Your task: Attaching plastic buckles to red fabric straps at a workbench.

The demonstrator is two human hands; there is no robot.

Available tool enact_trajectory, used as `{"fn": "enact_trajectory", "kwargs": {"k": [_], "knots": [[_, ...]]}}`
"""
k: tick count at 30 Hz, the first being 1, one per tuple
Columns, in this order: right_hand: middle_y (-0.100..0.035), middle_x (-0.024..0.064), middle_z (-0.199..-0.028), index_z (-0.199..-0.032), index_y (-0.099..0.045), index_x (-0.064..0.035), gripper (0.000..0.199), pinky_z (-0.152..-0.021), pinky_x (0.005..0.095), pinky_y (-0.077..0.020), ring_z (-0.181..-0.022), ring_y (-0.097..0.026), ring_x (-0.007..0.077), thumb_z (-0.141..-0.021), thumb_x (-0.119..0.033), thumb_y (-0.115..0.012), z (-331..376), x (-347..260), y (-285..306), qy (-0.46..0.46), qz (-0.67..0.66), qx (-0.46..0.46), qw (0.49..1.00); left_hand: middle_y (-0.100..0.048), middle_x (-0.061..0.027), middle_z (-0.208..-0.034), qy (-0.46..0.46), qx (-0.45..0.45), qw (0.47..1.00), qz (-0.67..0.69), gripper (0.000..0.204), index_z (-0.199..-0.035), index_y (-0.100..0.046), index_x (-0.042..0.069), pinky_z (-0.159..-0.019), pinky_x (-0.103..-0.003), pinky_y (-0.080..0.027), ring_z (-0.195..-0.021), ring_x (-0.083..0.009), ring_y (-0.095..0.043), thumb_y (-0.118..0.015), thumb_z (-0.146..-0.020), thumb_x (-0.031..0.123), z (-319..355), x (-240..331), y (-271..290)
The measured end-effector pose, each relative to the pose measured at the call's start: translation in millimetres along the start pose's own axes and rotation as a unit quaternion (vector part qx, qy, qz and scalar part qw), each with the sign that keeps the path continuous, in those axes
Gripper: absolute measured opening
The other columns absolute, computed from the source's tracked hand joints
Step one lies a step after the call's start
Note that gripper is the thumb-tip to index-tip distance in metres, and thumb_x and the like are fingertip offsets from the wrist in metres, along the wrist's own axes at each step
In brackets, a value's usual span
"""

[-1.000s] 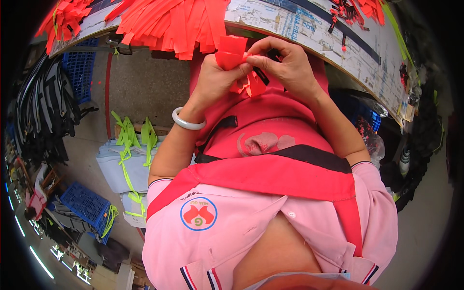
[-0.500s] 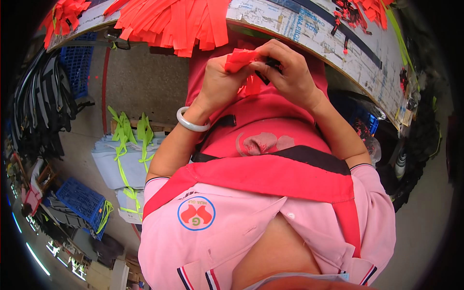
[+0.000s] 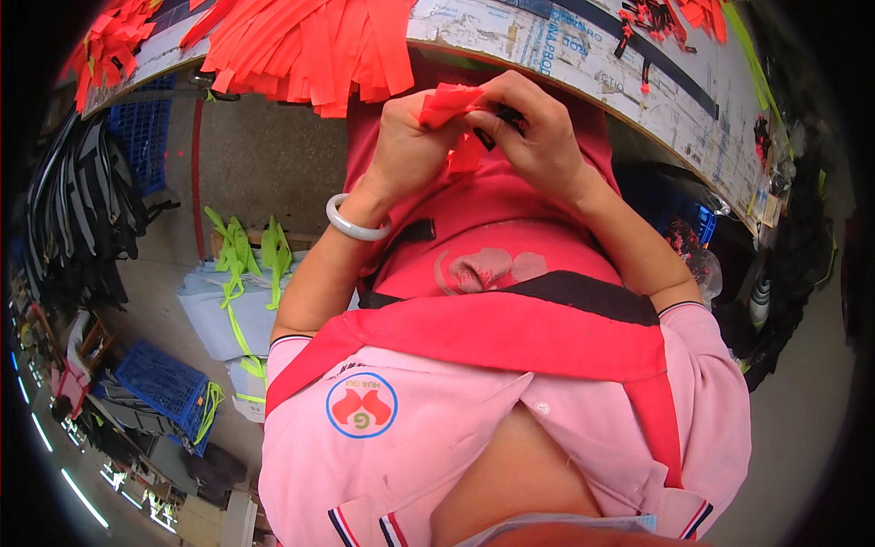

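Close together at the near edge of the worktable, both my hands are working on a folded orange-red fabric strip [image 3: 447, 105]. My left hand [image 3: 406, 146] is closed around it, with a white bangle [image 3: 355, 223] on that wrist. The strip's lower end [image 3: 465, 155] hangs below the fingers. My right hand [image 3: 533, 137] pinches beside the strip, its thumb and fingertips meeting at the strip's right end. A small black piece [image 3: 485, 139] shows under the right thumb, and more black shows inside that hand. Its exact kind is too small to tell.
Orange-red strips [image 3: 310, 55] hang over the edge of the cardboard-covered table [image 3: 465, 27]. Small black pieces with red ends [image 3: 649, 32] lie farther right. At left are black straps [image 3: 77, 191], a tied stack of pale sheets [image 3: 205, 310] and a blue crate [image 3: 164, 383].
Both hands have shifted slightly left in the picture, along with the body and table. The hold on the strip looks the same, and the black piece under the right thumb shows less.
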State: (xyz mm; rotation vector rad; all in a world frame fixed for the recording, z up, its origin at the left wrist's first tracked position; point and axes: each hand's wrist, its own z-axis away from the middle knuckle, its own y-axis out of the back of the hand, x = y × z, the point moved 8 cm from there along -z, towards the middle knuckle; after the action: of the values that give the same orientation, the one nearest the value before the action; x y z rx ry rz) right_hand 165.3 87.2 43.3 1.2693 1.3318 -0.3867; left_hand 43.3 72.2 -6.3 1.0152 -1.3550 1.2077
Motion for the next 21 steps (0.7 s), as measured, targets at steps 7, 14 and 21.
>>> {"fn": "enact_trajectory", "kwargs": {"k": [7, 14, 21], "knots": [[-0.060, 0.0095, -0.085, -0.095, -0.062, 0.0002, 0.014, -0.069, 0.0279, -0.0475, -0.075, -0.059, 0.0174, -0.084, -0.005, -0.068, 1.1, 15.2, 6.1, -0.062, -0.070, 0.004, 0.996, -0.062, 0.0005, -0.073, 0.049, -0.046, 0.998, -0.006, 0.010, -0.091, -0.068, 0.000, -0.055, -0.022, -0.044, -0.065, -0.0036, -0.054, -0.068, -0.085, 0.007, -8.8, -13.0, 1.6], [-0.061, 0.0081, -0.083, -0.092, -0.064, -0.0008, 0.012, -0.072, 0.0287, -0.0480, -0.076, -0.059, 0.0161, -0.084, -0.009, -0.068, -3.3, 19.1, -1.6, -0.082, -0.051, -0.056, 0.994, -0.060, 0.0017, -0.074, 0.046, -0.029, 0.998, 0.024, 0.008, -0.096, -0.065, 0.001, -0.053, -0.018, -0.040, -0.060, -0.0040, -0.052, -0.064, -0.088, 0.004, -6.2, -2.7, 10.0], [-0.066, 0.0085, -0.088, -0.099, -0.063, -0.0013, 0.016, -0.075, 0.0295, -0.0482, -0.082, -0.060, 0.0118, -0.086, -0.011, -0.065, 25.0, 42.1, -38.9, -0.169, -0.137, -0.155, 0.964, -0.058, -0.0007, -0.076, 0.002, 0.051, 0.992, 0.113, 0.009, -0.097, -0.063, 0.001, -0.055, -0.023, -0.041, -0.065, -0.0059, -0.051, -0.062, -0.089, 0.004, -5.7, 0.1, 18.0]]}}
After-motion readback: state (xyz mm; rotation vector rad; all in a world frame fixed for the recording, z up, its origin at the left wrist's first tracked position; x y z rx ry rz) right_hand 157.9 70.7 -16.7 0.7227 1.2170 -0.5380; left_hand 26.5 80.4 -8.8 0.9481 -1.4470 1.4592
